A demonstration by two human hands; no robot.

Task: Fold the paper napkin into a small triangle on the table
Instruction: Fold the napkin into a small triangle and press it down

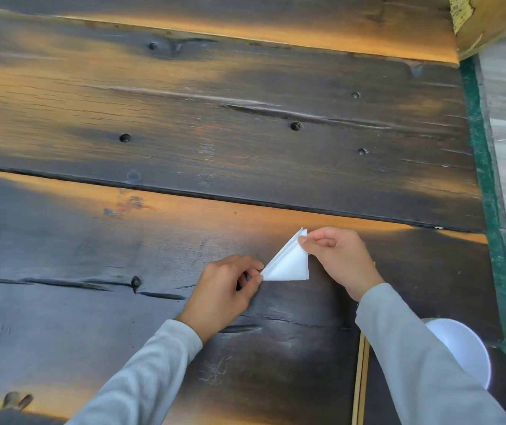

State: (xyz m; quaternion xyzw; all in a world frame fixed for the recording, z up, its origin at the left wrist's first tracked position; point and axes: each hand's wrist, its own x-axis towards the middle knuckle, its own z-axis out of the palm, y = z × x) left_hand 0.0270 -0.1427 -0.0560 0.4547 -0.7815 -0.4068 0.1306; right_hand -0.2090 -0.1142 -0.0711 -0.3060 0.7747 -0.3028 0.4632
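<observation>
Grey sleeves lead to both hands over the dark worktop: left hand pinches the napkin triangle's left corner, right hand its far tip; best align edges squarely, then press the crease

Table lies open leftward; white bowl and sticks block right.
</observation>
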